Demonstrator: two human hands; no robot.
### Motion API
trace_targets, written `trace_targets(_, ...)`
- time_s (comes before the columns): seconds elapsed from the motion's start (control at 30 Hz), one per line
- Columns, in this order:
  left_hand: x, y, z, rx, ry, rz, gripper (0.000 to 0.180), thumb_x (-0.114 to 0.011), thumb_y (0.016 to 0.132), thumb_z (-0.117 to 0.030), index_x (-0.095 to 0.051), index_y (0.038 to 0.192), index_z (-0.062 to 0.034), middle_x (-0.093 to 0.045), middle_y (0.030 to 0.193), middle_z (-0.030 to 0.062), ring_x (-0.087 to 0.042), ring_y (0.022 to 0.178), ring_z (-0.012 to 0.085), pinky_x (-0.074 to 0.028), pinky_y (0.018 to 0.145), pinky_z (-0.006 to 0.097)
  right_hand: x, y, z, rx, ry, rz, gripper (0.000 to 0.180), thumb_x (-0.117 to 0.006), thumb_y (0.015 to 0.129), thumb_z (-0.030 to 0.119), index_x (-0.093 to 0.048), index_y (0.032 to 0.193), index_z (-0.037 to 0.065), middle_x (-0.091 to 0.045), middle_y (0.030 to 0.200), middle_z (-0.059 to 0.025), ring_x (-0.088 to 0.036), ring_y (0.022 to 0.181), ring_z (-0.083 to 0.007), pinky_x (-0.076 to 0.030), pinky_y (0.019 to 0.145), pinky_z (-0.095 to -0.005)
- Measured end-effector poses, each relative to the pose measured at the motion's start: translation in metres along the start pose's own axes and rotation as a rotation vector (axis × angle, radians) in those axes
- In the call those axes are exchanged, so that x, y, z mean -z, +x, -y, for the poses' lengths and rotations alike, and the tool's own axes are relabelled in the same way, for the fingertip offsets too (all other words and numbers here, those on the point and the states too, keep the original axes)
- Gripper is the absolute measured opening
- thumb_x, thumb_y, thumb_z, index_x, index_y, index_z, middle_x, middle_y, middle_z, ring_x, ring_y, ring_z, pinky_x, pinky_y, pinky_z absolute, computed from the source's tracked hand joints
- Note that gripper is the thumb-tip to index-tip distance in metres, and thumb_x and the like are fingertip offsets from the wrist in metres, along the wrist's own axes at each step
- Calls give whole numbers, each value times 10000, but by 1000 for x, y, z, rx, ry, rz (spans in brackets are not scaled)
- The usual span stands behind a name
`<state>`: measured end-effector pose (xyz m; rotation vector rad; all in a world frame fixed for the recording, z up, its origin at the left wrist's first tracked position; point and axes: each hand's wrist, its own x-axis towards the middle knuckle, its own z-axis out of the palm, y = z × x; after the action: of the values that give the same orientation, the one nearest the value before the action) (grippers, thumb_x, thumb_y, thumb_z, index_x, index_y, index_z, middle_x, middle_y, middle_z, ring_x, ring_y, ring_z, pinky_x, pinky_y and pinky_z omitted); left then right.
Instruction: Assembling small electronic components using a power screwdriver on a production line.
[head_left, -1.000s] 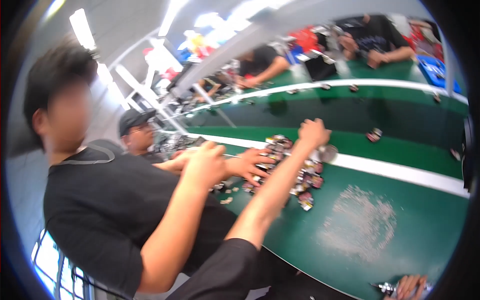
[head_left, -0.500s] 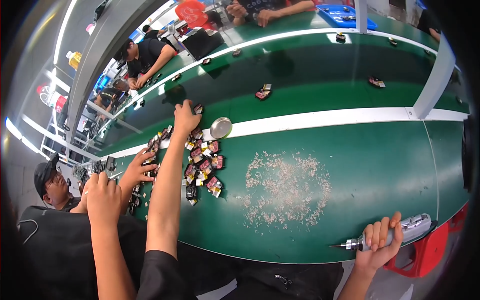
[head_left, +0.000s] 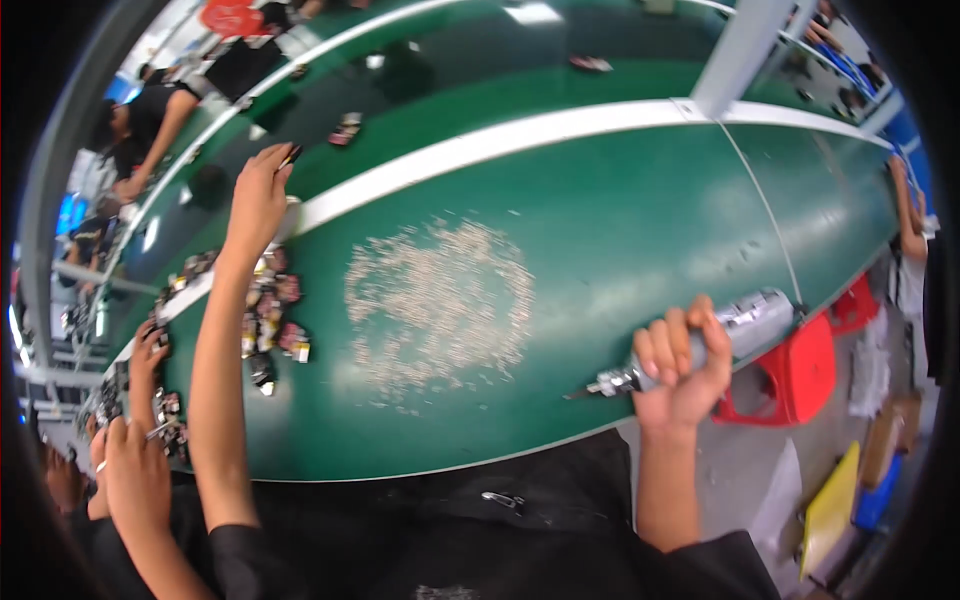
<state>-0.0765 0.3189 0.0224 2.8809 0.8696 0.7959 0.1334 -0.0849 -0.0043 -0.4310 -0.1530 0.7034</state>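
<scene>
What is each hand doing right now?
Left hand: closed on a small dark part.
Right hand: closed around a silver electric screwdriver.

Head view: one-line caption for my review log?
Right hand grips electric screwdriver; left hand reaches across green table.

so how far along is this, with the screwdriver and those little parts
Done: nothing clearly finished; small dark parts lie in a loose cluster on the green worktable, beside a worn pale patch.
In hand: the right hand grips a silver electric screwdriver, tip clear of any part. The left hand reaches out, pinching one small dark piece.
Left: apparently the whole cluster.
</scene>
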Motion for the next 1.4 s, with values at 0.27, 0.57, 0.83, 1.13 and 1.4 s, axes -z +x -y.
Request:
trace_targets(0.27, 12, -92, -272, -655, -267, 260, 481, -657, 692, -13, -554, 1153, 81, -528, 1232, 197, -559, 931, 291, -527, 708, 351, -1, -23, 16, 3, -37, 103, 145, -462, 948, 198, -467, 880, 70, -347, 510, 19, -342, 392, -89, -351, 453, -260)
trace_targets(0.57, -6, -103, -290, -565, -442, 374, 397, -673, 671, 17, -579, 1051, 85, -560, 1155, 171, -569, 947, 303, -522, 715, 369, 11, -62, 15, -113, -55, 127, 132, -405, 937, 181, -476, 896, 76, -387, 509, -8, -373, 388, -119, -387, 457, -292)
trace_targets(0.83, -5, -103, -293, -710, -277, 262, 293, -643, 652, 17, -617, 924, 121, -609, 1006, 193, -592, 858, 278, -538, 613, 316, -3, -74, -2, -175, -191, -87, 153, -428, 937, 218, -455, 865, 85, -370, 508, 4, -376, 401, -118, -381, 462, -296)
trace_targets(1.13, -12, -109, -295, -912, -174, 89, 309, -593, 592, -60, -630, 810, 157, -625, 865, 256, -616, 810, 308, -549, 692, 319, -5, -85, -14, -223, -277, -252, 145, -443, 920, 231, -439, 868, 96, -381, 533, -4, -406, 422, -125, -387, 469, -297)
trace_targets(1.4, -11, -117, -294, -774, -222, 206, 296, -599, 622, -44, -636, 833, 160, -631, 933, 273, -611, 858, 327, -547, 747, 333, -3, -75, 5, -264, -247, -112, 120, -445, 928, 209, -437, 899, 92, -383, 517, 10, -382, 372, -112, -396, 433, -291)
